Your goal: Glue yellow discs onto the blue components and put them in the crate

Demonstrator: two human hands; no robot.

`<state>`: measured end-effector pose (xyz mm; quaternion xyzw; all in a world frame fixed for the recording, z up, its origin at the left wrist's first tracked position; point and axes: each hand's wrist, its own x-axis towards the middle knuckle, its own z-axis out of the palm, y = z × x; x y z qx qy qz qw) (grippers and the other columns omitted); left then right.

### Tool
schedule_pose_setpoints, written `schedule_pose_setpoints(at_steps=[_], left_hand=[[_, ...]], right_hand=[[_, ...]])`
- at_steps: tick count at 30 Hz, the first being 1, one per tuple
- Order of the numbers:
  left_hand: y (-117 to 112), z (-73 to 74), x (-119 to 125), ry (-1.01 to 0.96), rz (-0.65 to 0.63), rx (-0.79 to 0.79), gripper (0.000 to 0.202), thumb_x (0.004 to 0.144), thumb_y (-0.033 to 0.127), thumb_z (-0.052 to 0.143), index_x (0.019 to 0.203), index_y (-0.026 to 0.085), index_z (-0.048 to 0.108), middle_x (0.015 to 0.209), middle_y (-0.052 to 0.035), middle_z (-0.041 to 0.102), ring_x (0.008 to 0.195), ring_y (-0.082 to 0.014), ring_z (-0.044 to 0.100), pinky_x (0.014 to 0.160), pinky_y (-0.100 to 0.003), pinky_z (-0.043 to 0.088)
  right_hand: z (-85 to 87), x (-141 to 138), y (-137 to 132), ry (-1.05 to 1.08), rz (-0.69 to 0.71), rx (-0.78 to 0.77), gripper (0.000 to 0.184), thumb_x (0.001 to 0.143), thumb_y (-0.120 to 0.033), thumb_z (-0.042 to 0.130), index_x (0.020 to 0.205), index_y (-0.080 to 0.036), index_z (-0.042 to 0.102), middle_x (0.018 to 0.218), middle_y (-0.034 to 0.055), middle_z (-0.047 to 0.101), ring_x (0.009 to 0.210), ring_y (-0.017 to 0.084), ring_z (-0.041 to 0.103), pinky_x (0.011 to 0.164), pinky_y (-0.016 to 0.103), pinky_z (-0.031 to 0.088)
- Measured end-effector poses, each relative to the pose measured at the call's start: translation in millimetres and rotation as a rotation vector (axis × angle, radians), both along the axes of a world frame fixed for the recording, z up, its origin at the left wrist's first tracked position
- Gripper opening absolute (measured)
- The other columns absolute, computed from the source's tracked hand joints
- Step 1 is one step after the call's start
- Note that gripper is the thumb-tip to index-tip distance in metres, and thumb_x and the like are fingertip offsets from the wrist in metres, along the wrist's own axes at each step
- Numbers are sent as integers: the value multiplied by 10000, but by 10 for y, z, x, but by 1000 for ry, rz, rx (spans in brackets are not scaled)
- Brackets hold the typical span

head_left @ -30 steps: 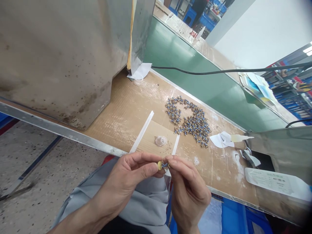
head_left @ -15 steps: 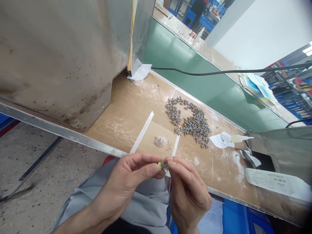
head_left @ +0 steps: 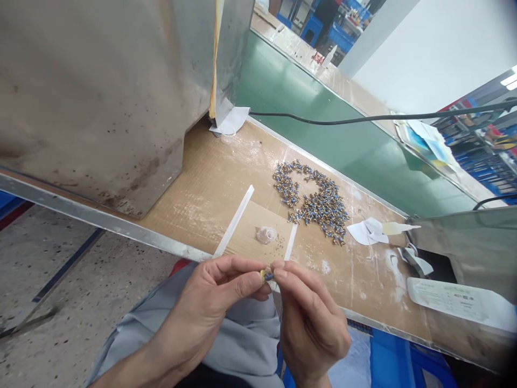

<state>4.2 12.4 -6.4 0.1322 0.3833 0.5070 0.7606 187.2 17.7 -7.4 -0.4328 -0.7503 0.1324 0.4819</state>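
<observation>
Both of my hands meet just in front of the bench edge, over my lap. My left hand (head_left: 210, 302) pinches a tiny brass and blue part (head_left: 265, 275) between thumb and forefinger. My right hand (head_left: 313, 323) pinches the same small part from the other side with its fingertips. A heap of several like brass and blue parts (head_left: 317, 202) lies on the brown bench top (head_left: 210, 183), further out. A small clear plastic cap (head_left: 266, 234) sits on the bench just beyond my fingers, between two white strips (head_left: 234, 221).
A large stained metal housing (head_left: 100, 91) stands on the bench at the left. A green conveyor belt (head_left: 323, 129) runs behind the bench, with a black cable (head_left: 363, 117) across it. White paper scraps (head_left: 369, 231), a flat white packet (head_left: 460, 304) and a blue crate (head_left: 404, 361) are on the right.
My fingers have turned the small part slightly, so its round yellow end shows less. Both hands stay in the same place.
</observation>
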Motion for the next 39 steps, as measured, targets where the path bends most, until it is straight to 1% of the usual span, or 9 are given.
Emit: schedule_pose_setpoints(at_steps=[5, 13, 19, 24, 26, 29, 31, 36, 39], left_hand=[[-12, 17, 15, -14, 12, -46, 239, 820, 406, 1103, 919, 224, 984, 847, -41, 908, 788, -127, 793, 783, -163, 643], [-36, -10, 26, -35, 12, -59, 202, 852, 375, 1087, 927, 218, 984, 872, -42, 915, 796, -121, 801, 803, -155, 659], [-39, -4, 43, -59, 13, -74, 182, 892, 373, 1063, 997, 243, 989, 979, -44, 940, 871, -132, 830, 868, -164, 670], [-67, 41, 57, 15, 46, -22, 179, 932, 364, 1028, 1059, 243, 990, 1015, -49, 942, 908, -147, 829, 887, -173, 668], [-73, 48, 63, 47, 68, -26, 189, 915, 371, 1040, 1038, 236, 989, 995, -56, 942, 891, -154, 835, 883, -184, 674], [-66, 52, 74, 54, 116, -55, 225, 847, 384, 1087, 980, 235, 984, 940, -55, 940, 849, -165, 852, 847, -191, 682], [-55, 55, 81, 52, 138, -69, 238, 820, 393, 1103, 938, 229, 977, 908, -54, 936, 830, -166, 855, 827, -188, 680], [-56, 67, 83, 108, 115, -56, 241, 843, 414, 1082, 929, 216, 975, 957, -69, 939, 870, -169, 846, 852, -187, 677], [-88, 71, 84, 135, 107, -52, 225, 842, 420, 1081, 943, 244, 983, 980, -62, 943, 919, -184, 858, 889, -195, 680]], right_hand=[[48, -44, 5, -3, 12, 50, 410, 1039, 69, 737, 1306, -212, 870, 1273, 78, 879, 1089, 198, 886, 1022, 326, 747], [48, -35, -13, -8, 44, 49, 457, 1025, 112, 717, 1337, -189, 861, 1300, 87, 864, 1159, 197, 869, 1098, 340, 730], [7, -26, -13, -6, 14, 61, 441, 1030, 106, 717, 1337, -176, 862, 1306, 99, 865, 1160, 207, 869, 1078, 351, 739], [-18, -25, -44, -17, -8, 86, 431, 1021, 94, 741, 1331, -179, 863, 1288, 105, 870, 1139, 225, 878, 1067, 379, 748], [-16, -29, -50, -6, -4, 84, 427, 1016, 96, 746, 1323, -177, 863, 1275, 105, 872, 1124, 224, 881, 1032, 369, 754], [-2, -42, -51, 20, -2, 88, 431, 1002, 115, 749, 1306, -170, 863, 1258, 106, 874, 1106, 219, 880, 985, 351, 757], [9, -50, -50, 24, -7, 93, 432, 996, 123, 751, 1292, -171, 863, 1249, 101, 874, 1092, 212, 880, 979, 343, 755], [33, -50, -45, 7, -4, 90, 403, 1012, 109, 746, 1288, -164, 856, 1240, 101, 868, 1082, 204, 874, 969, 335, 752], [56, -54, -49, -10, -5, 97, 397, 1017, 95, 751, 1288, -178, 849, 1214, 92, 870, 1066, 206, 877, 939, 337, 760]])
